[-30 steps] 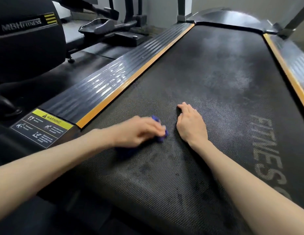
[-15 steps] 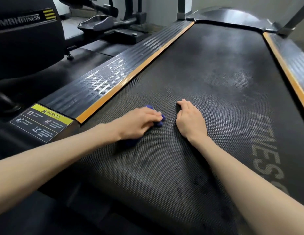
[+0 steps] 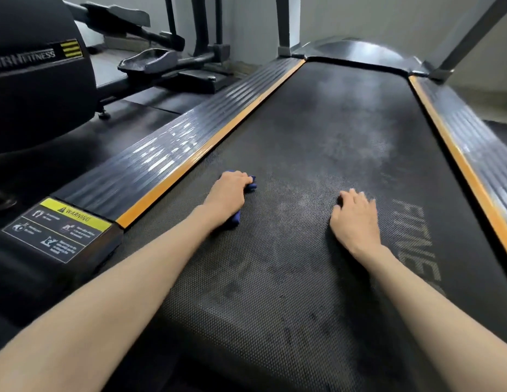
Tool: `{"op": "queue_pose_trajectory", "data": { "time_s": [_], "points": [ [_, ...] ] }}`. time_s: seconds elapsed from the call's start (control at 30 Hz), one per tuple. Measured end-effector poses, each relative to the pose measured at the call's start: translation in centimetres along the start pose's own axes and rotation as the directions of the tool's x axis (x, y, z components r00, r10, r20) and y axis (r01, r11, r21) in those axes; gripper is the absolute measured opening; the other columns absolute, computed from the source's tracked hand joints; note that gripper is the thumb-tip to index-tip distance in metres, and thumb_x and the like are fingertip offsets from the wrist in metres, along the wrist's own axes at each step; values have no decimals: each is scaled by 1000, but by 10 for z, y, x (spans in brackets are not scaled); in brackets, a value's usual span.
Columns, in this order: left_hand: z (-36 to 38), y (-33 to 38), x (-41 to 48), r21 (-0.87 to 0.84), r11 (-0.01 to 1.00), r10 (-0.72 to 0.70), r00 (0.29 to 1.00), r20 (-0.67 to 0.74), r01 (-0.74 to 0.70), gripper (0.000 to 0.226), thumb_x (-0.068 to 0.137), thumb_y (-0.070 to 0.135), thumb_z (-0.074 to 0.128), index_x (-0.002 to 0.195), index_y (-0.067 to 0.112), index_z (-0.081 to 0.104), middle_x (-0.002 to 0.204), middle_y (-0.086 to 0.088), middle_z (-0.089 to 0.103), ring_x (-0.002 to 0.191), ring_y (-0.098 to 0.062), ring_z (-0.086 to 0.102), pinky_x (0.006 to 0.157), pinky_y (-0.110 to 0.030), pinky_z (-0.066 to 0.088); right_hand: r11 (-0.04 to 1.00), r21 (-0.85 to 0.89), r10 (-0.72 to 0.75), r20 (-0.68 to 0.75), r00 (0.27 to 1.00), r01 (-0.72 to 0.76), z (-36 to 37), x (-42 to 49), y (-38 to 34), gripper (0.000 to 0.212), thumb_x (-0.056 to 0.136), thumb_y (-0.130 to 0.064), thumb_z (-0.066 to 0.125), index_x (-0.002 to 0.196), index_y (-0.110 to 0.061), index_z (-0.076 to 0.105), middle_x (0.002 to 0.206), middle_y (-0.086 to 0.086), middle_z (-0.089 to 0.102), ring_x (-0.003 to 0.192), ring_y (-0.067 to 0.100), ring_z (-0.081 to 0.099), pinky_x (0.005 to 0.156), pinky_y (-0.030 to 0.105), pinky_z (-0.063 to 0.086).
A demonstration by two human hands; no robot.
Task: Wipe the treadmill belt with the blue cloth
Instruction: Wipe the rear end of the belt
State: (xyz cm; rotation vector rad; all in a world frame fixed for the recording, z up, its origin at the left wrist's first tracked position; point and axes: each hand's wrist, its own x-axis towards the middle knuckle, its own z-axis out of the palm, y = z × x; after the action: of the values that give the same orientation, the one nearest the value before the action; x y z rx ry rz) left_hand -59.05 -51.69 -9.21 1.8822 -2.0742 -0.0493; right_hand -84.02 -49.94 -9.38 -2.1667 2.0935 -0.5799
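The black textured treadmill belt (image 3: 317, 142) stretches away from me, dusty grey in its middle. My left hand (image 3: 228, 193) presses a bunched blue cloth (image 3: 251, 185) onto the belt near its left edge; only bits of the cloth stick out past the fingertips and under the wrist. Flat on the belt to the right lies my right hand (image 3: 355, 216), fingers spread, holding nothing, just left of the pale FITNESS lettering (image 3: 419, 241).
Orange strips and ribbed black side rails (image 3: 173, 165) border the belt on both sides. A warning sticker (image 3: 58, 227) sits at the near left corner. Another black fitness machine (image 3: 40, 72) stands to the left. The treadmill uprights (image 3: 283, 26) rise at the far end.
My left hand has pushed the cloth forward and left along the belt. The two hands now lie farther apart, the right one nearer the lettering. The view has shifted.
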Motion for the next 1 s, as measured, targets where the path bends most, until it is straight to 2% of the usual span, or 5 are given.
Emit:
{"op": "queue_pose_trajectory", "data": {
  "time_s": [0.13, 0.3, 0.57, 0.9, 1.0],
  "points": [
    [-5, 28, -28, -85, 953, 296, 954, 57, -290, 34, 88, -2, 45, 119, 5, 58, 126, -8, 56, 120, -26, 46, 97, -31, 35, 999, -21, 30, -5, 1000, -30, 12, -6, 11, 48, 100, -21, 27, 146, -7, 27, 155, 11, 21, 144, 23, 15, 118, 34, 4],
    [-1, 81, -99, -253, 561, 827, 550, 119, -788, 42, 82, -4, 53, 123, 3, 58, 130, -12, 55, 120, -24, 46, 108, -26, 25, 996, -84, -14, -46, 999, 10, 14, -8, 12, 47, 99, -19, 31, 144, -4, 30, 152, 15, 26, 142, 26, 20, 117, 36, 9],
    [6, 15, 39, 52, 992, 108, 991, 85, -113, 35, 88, -3, 43, 118, 5, 60, 124, -14, 57, 116, -30, 48, 93, -32, 33, 999, -36, 4, -25, 1000, -5, 12, -8, 11, 48, 100, -22, 28, 146, -8, 27, 155, 11, 21, 144, 23, 15, 118, 33, 6],
    [3, 67, -52, -159, 641, 767, 634, 100, -751, 37, 88, 4, 45, 123, 2, 57, 125, -10, 58, 113, -23, 50, 100, -28, 36, 1000, 5, -19, -87, 996, 20, 11, -10, 7, 43, 96, -14, 37, 137, -1, 39, 147, 17, 35, 137, 29, 28, 115, 36, 16],
    [0, 70, -54, -227, 670, 736, 672, 80, -707, 40, 92, 15, 36, 125, 8, 58, 128, -7, 57, 117, -20, 48, 103, -22, 30, 1000, 5, -24, -87, 996, 25, 11, -11, 8, 41, 95, -13, 39, 134, 0, 43, 142, 17, 41, 133, 30, 35, 113, 38, 23]
  ]
}}
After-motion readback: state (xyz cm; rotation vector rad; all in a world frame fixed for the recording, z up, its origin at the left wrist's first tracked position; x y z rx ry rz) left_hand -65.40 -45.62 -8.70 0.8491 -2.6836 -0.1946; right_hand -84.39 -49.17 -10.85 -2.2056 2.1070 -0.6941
